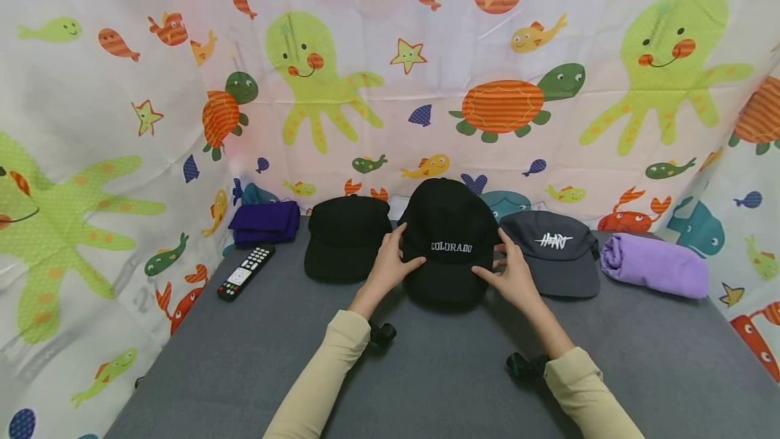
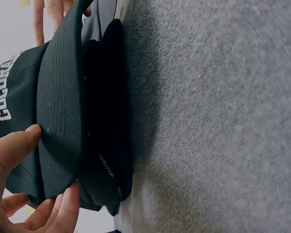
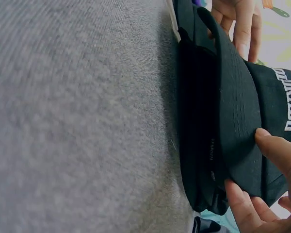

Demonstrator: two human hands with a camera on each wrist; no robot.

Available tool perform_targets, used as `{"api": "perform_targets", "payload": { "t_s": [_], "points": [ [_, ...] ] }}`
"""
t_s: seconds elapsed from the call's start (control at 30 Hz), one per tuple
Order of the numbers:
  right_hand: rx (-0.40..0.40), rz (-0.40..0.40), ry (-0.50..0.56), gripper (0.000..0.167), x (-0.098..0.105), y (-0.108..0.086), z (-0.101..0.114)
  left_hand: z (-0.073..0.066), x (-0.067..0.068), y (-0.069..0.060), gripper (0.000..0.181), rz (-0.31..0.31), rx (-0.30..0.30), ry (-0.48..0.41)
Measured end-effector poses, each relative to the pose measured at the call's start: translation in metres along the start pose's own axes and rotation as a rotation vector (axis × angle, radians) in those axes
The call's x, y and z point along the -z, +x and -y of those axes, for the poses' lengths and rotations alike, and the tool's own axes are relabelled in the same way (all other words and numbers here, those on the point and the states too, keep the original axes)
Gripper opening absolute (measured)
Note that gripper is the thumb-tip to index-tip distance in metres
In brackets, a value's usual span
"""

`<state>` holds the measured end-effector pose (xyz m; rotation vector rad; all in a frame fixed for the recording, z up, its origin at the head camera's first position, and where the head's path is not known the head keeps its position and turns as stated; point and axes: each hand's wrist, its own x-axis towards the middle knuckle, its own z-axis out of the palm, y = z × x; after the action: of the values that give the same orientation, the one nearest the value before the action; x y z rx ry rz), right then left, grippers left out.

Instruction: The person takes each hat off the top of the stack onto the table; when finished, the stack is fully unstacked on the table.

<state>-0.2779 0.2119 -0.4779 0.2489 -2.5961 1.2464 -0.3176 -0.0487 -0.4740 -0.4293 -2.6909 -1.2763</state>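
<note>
A black baseball cap (image 1: 449,215) with white COLORADO lettering stands at the middle of the grey surface, its brim toward me. My left hand (image 1: 387,267) pinches the brim's left side. On the right side my right hand (image 1: 510,274) does likewise. In both wrist views the thumb lies on top of the brim (image 2: 63,107) and fingers reach beneath its edge. Below the brim (image 3: 236,116) shows dark fabric with small printed lettering; whether this is the cap's inside or another cap, I cannot tell. A plain black cap (image 1: 347,239) lies to the left, a dark grey HEART cap (image 1: 551,253) to the right.
Folded dark purple cloth (image 1: 265,222) and a black remote control (image 1: 246,272) lie at the left. A rolled lilac cloth (image 1: 655,266) lies at the far right. Behind the grey tabletop (image 1: 439,371) hangs a curtain (image 1: 365,46) printed with sea animals.
</note>
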Motion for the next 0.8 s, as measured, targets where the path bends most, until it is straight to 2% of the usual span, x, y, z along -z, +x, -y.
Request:
{"api": "perform_targets", "payload": {
  "t_s": [0.17,0.3,0.43,0.57,0.8],
  "points": [
    [-0.039,0.017,0.039,0.095,0.006,-0.002,0.001,-0.001,0.005,-0.001,0.084,0.002,-0.008,-0.031],
    [-0.08,0.085,0.104,0.1,0.013,-0.005,0.0,0.002,0.011,-0.001,0.089,0.063,0.018,-0.13],
    [-0.088,0.152,0.146,0.102,0.021,-0.007,-0.001,0.005,0.018,0.0,0.094,0.13,0.049,-0.216],
    [-0.098,0.2,0.175,0.101,0.026,-0.009,-0.002,0.008,0.022,0.0,0.093,0.164,0.048,-0.214],
    [-0.126,0.246,0.174,0.095,0.03,-0.014,0.001,0.005,0.025,-0.005,0.085,0.181,0.059,-0.184]
  ]
}}
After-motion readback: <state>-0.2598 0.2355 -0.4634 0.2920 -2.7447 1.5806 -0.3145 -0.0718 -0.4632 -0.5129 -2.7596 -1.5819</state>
